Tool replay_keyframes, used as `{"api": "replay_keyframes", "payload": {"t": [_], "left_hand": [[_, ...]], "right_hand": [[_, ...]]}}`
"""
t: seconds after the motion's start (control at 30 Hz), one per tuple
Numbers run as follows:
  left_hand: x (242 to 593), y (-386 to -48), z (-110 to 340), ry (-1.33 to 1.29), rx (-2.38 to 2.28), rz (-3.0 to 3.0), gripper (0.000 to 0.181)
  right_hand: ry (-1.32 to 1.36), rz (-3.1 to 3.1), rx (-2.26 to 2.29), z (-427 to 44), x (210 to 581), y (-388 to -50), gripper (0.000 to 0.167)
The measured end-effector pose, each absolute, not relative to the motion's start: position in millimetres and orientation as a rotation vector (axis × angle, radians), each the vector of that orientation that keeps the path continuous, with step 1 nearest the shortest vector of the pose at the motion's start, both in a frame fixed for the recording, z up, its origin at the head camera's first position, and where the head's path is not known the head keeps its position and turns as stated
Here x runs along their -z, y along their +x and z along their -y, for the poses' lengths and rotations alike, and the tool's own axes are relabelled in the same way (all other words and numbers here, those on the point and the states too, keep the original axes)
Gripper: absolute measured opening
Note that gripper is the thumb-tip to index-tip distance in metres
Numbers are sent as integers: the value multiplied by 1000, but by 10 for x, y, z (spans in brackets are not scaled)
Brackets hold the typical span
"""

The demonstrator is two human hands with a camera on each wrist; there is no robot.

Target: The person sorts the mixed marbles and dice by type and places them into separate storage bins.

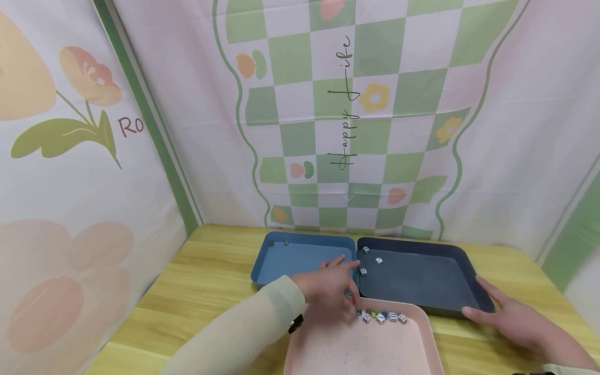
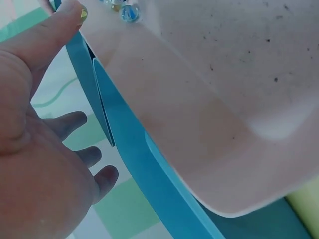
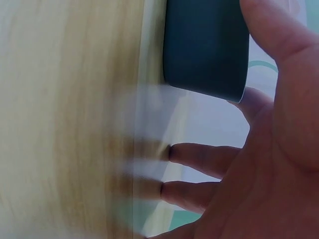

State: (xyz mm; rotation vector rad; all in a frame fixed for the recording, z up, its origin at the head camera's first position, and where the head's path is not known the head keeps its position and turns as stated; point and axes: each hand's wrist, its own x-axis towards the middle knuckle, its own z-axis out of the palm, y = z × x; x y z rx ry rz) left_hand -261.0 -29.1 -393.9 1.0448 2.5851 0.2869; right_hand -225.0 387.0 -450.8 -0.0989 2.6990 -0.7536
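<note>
My left hand [image 1: 330,285] is over the pink tray's [image 1: 361,346] far left corner. In the left wrist view a small yellow-green glass marble [image 2: 83,15] shows at its fingertips, where thumb and forefinger seem to pinch it; the other fingers are spread. A blue glass marble [image 2: 130,13] lies close by in the tray. White dice [image 1: 392,316] and more marbles line its far edge. At the dark tray's [image 1: 422,281] near right corner, my right hand [image 1: 520,317] holds the wall between thumb and forefinger. Its remaining fingers stretch out below the tray in the right wrist view.
A blue tray [image 1: 304,235] stands at the back left with two small marbles inside, one green [image 1: 286,243]. The dark tray beside it holds three dice [image 1: 378,261]. Everything rests on a wooden table [image 1: 178,312], with a patterned cloth [image 1: 328,130] behind.
</note>
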Motion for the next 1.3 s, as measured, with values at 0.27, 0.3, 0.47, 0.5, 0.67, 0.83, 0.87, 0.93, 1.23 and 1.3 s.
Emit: {"api": "replay_keyframes", "payload": {"t": [0.27,0.3,0.47,0.5,0.67,0.83,0.87,0.93,1.23,1.3], "left_hand": [[3931,-2627,299,1014,-305,-2614,10],[3937,-2636,308,1009,-315,-2617,10],[3923,-2707,369,1022,-334,-2655,9],[3921,-2723,384,1020,-344,-2665,8],[3923,-2795,454,989,-350,-2706,5],[3929,-2863,530,939,-351,-2742,1],[3930,-2878,547,921,-349,-2755,2],[3931,-2906,586,874,-349,-2789,5],[3922,-3037,762,614,-250,-2910,15],[3919,-3061,793,585,-251,-2914,15]], "right_hand": [[-120,-2706,741,-3875,4499,-2257,103],[-120,-2703,741,-3875,4498,-2259,103],[-119,-2702,740,-3873,4491,-2263,103],[-122,-2706,738,-3873,4491,-2262,103],[-128,-2727,718,-3871,4503,-2252,103],[-117,-2722,711,-3866,4508,-2252,104],[-116,-2721,710,-3867,4507,-2252,104],[-116,-2717,719,-3869,4506,-2250,103],[-128,-2729,712,-3875,4517,-2249,103],[-132,-2737,714,-3881,4520,-2249,103]]}}
